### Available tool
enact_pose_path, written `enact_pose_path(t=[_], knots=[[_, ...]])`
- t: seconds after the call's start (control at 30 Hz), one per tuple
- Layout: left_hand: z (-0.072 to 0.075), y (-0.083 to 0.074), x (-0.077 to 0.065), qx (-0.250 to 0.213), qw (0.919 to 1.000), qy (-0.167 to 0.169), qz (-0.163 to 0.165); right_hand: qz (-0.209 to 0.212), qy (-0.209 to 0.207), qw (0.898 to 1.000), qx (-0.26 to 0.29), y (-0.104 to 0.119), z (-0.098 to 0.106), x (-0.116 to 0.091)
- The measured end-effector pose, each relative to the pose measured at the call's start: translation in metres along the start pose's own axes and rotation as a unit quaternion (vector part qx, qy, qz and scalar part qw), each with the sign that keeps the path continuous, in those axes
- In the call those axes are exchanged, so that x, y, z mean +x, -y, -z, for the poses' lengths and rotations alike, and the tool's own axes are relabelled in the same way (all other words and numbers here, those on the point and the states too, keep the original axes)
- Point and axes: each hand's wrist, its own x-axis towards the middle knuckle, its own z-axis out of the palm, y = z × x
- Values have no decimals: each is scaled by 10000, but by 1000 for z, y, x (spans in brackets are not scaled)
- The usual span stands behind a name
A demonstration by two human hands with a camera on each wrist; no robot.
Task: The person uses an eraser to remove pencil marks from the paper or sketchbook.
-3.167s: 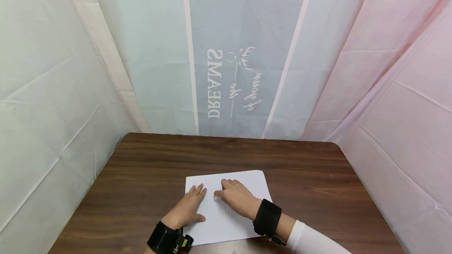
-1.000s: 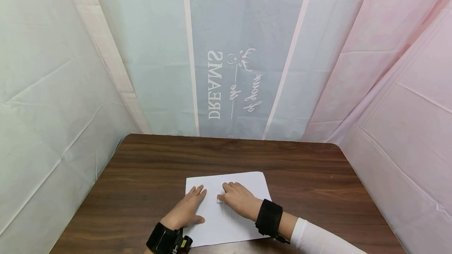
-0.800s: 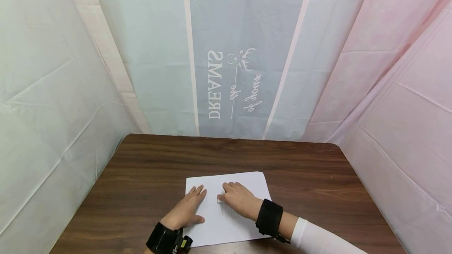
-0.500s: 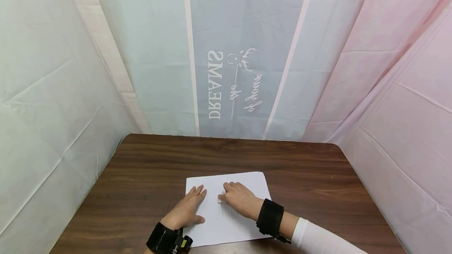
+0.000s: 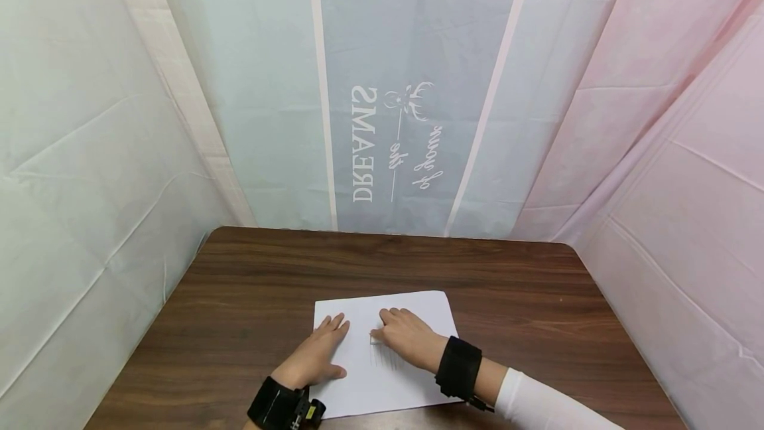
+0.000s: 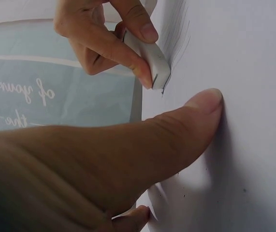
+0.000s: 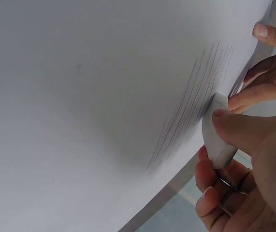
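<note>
While your left hand point(image 5: 314, 356) lies spread on the paper point(image 5: 394, 391) at the lower centre of the head view, your right hand point(image 5: 410, 339) pinches the eraser point(image 7: 215, 140), right of centre in the right wrist view, against the lines point(image 7: 188, 104).

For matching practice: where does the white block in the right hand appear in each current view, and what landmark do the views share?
Head: the white block is at lower centre, mostly hidden by the right hand.
Left wrist: the white block, upper middle.
Right wrist: the white block, right of centre.
Shared landmark: the dark lines on the paper.
</note>
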Motion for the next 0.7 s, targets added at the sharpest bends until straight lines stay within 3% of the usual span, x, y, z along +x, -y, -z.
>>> enact_pose_path(t=[0.7], knots=[[0, -2, 0, -38, 9999, -35, 114, 0, 4, 10000, 22, -5, -3, -4]])
